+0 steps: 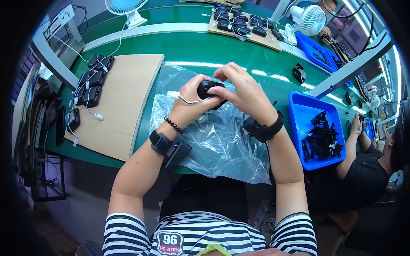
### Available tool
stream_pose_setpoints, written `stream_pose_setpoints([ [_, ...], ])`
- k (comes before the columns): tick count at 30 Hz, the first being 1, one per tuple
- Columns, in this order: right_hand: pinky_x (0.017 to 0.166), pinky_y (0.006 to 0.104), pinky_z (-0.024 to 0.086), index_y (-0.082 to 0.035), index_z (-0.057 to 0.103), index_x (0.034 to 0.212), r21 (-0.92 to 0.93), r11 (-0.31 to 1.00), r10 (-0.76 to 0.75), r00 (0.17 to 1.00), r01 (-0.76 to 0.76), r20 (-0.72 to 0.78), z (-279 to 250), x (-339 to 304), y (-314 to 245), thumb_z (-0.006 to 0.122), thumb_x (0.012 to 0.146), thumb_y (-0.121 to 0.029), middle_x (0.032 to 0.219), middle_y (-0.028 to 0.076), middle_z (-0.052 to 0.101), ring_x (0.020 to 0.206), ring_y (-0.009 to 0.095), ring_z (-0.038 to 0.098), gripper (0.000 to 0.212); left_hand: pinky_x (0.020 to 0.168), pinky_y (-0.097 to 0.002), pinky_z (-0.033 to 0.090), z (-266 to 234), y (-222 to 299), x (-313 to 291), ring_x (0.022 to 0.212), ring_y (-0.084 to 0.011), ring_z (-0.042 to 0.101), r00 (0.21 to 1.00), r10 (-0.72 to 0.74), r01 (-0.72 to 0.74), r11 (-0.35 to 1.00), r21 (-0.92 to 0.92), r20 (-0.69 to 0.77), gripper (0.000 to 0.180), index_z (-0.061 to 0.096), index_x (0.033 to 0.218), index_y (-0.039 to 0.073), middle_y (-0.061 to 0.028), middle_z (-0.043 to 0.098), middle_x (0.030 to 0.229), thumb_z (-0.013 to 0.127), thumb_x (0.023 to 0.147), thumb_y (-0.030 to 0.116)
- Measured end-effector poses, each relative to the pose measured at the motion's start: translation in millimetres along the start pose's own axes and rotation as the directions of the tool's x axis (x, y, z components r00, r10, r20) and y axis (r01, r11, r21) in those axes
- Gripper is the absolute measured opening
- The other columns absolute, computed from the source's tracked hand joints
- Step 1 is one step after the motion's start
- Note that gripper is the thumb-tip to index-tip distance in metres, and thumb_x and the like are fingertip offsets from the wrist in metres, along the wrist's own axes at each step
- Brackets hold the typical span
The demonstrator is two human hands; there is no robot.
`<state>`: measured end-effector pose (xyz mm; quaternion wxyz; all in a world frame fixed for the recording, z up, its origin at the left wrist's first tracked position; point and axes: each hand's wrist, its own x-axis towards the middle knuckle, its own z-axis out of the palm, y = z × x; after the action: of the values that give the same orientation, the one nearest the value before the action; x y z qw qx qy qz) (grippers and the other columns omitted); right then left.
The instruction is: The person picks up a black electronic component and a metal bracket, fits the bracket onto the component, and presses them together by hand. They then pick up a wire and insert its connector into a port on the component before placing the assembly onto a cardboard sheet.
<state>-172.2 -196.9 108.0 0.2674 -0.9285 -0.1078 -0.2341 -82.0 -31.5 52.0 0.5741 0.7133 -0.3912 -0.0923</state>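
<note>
Between my hands is a small black plastic device [205,88] with a rounded end and a thin cable ending in a white plug [173,94]. My left hand [191,99] grips it from the left, the cable crossing over the fingers. My right hand [245,87] closes on it from the other side, its thumb pressed on the black surface. The fingers hide much of the device's underside. Beneath both hands, a crinkled clear plastic bag [213,149] is spread over the green table [179,50].
Left lies a cardboard sheet [121,98] with several similar black devices [92,96]. A blue tray [318,163] of small black parts stands to the right. One black piece [299,73] lies beyond it. At the back are a board of devices [273,42] and two fans. A co-worker sits at right.
</note>
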Motion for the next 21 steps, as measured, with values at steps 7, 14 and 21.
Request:
stream_pose_setpoints([
  [7,0.077,0.0334,0.054,-0.002,0.066,0.108,0.253,0.965,0.02,0.985,-0.063,0.171,-9,-4,17,0.072,0.091,-0.016,0.102,0.009,0.065,0.097,0.021,0.066,0.022,0.075,-0.0287,0.055,1,3,1,0.084,-0.0116,0.065,0.998,0.027,-0.028,0.999,0.028,0.058,0.043,0.064,0.109,0.003,-0.0061,0.069,0.095,0.086,0.078,0.023],
  [14,0.075,0.0328,0.054,-0.003,0.067,0.111,0.131,0.99,0.045,0.994,-0.058,0.101,0,-3,13,0.073,0.092,-0.017,0.097,0.008,0.065,0.09,0.02,0.067,0.024,0.077,-0.0323,0.055,2,4,0,0.085,-0.0201,0.069,0.997,0.06,-0.06,0.998,0.002,0.043,0.044,0.065,0.106,0.003,-0.0105,0.07,0.096,0.086,0.077,0.029],
  [21,0.074,0.0334,0.053,-0.003,0.065,0.107,-0.013,0.996,0.091,0.991,-0.09,0.094,3,-3,7,0.073,0.092,-0.021,0.095,0.009,0.064,0.086,0.021,0.066,0.025,0.08,-0.0306,0.054,2,1,0,0.089,-0.0161,0.067,0.995,0.049,-0.056,0.995,0.079,0.089,0.044,0.065,0.11,0.004,-0.0082,0.069,0.099,0.086,0.078,0.024],
])
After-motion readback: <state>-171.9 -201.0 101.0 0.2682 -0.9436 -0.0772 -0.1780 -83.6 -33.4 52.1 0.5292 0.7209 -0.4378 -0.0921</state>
